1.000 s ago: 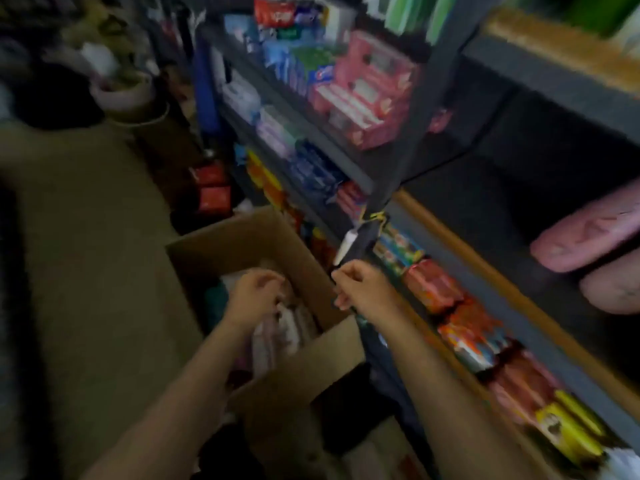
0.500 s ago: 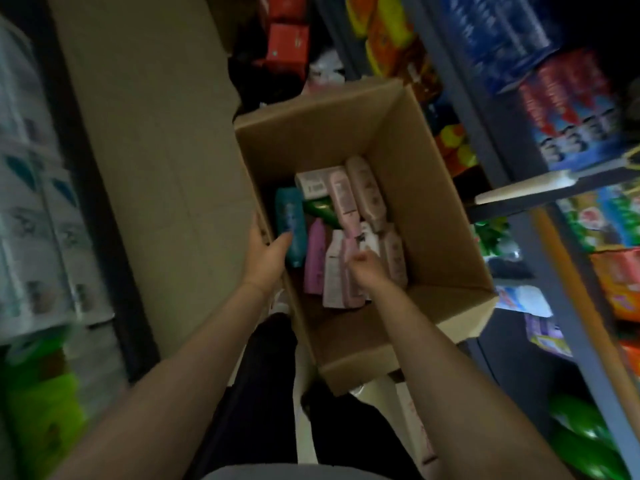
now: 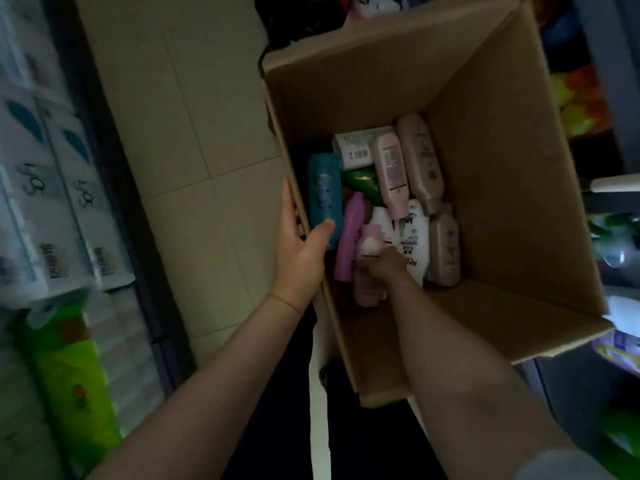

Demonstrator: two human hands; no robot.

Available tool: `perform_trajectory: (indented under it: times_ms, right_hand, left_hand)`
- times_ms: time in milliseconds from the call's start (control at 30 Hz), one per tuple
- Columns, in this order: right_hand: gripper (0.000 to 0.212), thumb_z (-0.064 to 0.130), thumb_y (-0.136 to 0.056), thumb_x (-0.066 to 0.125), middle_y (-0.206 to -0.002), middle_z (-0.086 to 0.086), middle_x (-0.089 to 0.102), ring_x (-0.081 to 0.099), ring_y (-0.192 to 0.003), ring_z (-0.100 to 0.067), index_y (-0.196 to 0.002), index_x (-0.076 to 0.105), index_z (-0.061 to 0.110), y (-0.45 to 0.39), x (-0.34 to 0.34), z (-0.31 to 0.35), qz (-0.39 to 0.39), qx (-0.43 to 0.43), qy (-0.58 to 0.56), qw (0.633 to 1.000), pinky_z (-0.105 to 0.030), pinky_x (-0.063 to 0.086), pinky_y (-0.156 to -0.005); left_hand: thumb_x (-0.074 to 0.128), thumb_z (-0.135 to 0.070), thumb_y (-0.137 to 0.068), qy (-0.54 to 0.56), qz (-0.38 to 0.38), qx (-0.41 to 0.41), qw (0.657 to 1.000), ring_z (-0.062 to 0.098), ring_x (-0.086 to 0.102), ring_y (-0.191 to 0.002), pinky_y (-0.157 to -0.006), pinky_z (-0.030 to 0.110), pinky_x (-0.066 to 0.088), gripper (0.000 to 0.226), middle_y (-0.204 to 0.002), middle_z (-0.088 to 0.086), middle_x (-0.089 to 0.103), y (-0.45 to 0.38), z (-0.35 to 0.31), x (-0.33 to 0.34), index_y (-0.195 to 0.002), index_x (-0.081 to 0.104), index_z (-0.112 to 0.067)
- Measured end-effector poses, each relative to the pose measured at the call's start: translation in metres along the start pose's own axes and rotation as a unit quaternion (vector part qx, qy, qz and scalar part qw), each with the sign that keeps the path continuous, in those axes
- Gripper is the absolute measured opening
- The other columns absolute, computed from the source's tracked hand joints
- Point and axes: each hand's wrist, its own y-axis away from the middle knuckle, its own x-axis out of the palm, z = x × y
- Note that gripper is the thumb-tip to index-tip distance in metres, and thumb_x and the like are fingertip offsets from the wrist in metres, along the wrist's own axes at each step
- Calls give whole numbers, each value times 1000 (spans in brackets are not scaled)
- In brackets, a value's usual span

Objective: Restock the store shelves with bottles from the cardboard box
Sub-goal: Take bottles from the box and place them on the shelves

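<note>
The box (image 3: 491, 140) is an open brown cardboard carton standing on the tiled floor (image 3: 180, 133), its flaps folded outward, and it fills the upper right of the head view. On the far side of the box from the left arm, shelves (image 3: 595, 98) carry blurred, bright-coloured goods. Across the floor from the box, stacked white packs (image 3: 52, 202) sit above green packs (image 3: 76, 386).

The left hand (image 3: 298, 251) grips the near left wall of the box: fingers outside the cardboard, thumb hooked over the rim to the inside, its tip against the teal bottle (image 3: 324, 195) lying along that wall. The right hand (image 3: 381, 265) reaches down inside the box with fingers curled round the pale pink bottle (image 3: 369, 268), whose round cap faces up toward the camera.

The bottles lie loosely heaped on the box bottom, mostly on their sides. Next to the teal bottle lie a purple bottle (image 3: 351, 240) and a green bottle (image 3: 363, 181). Toward the box's right wall are a white bottle (image 3: 412, 237), a pink bottle (image 3: 391, 174) with a label panel, two tan bottles (image 3: 420, 161) and a white carton (image 3: 356, 147) with a barcode.
</note>
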Motion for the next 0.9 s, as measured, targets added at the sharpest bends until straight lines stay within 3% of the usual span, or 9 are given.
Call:
perform_trajectory:
  times_ms: [100,233,333,400,567,700,767,833,900]
  right_hand:
    - [49,33,-84,73,-119,-15,66,65,-102,-30,-123,61,6,6,-6,4,3,-16,-13,1000,-29,47,-72]
    - [52,25,-86,70,-124,-16,61,62,-106,-35,-130,51,5,12,-17,3,16,-17,-27,999,-42,55,-86]
    - [52,27,-86,72,-110,-15,62,60,-92,-30,-128,53,4,11,-14,-4,43,3,-93,995,-38,53,-77]
    - [48,25,-89,69,-113,-18,63,62,-94,-32,-128,54,2,-1,-7,-10,52,24,-125,991,-36,52,-79]
    - [51,18,-81,77,-109,-19,68,66,-91,-32,-124,58,-1,-28,9,-12,74,63,-233,968,-40,55,-80]
    - [47,24,-86,71,-109,-17,67,65,-94,-32,-127,56,5,-29,19,-10,63,37,-245,967,-45,56,-83]
    - [51,28,-89,69,-114,-16,66,65,-100,-33,-133,52,8,-18,12,-5,77,-8,-280,957,-49,54,-91]
    - [49,33,-88,70,-116,-12,66,64,-104,-31,-130,54,13,2,-5,9,109,-57,-324,938,-49,52,-96]
    - [50,37,-83,75,-120,-12,66,64,-106,-29,-125,55,18,28,-27,31,130,-86,-381,911,-50,50,-98]
  left_hand:
    - [62,-25,-85,-27,-5,-2,1000,20,39,-143,-114,46,41,85,-160,3,34,0,-3,-3,-159,20,-28]
    - [58,-10,-96,-40,-25,-9,999,19,39,-143,-113,38,42,76,-160,2,33,7,-8,4,-160,19,-26]
    - [57,-6,-98,-9,-35,-21,999,19,49,-134,-93,19,54,73,-158,4,37,10,-7,7,-159,22,-26]
    - [57,-5,-98,22,-39,-20,999,16,54,-128,-83,15,55,71,-156,6,40,9,-4,7,-158,24,-25]
    - [56,-2,-98,66,-50,-8,996,-3,62,-108,-81,16,55,69,-151,6,46,9,2,12,-158,26,-21]
    - [56,-4,-99,34,-63,3,997,-3,59,-104,-75,9,51,68,-152,6,44,9,0,12,-158,26,-20]
    - [58,-8,-98,-12,-74,12,997,4,56,-115,-80,10,52,67,-152,5,43,11,-3,11,-157,28,-21]
    - [61,-17,-94,-124,-113,41,985,15,47,-130,-101,26,50,66,-149,5,44,15,-7,7,-155,34,-21]
    - [63,-25,-88,-302,-151,97,937,25,33,-142,-116,45,35,69,-154,10,35,23,-13,4,-151,37,-18]
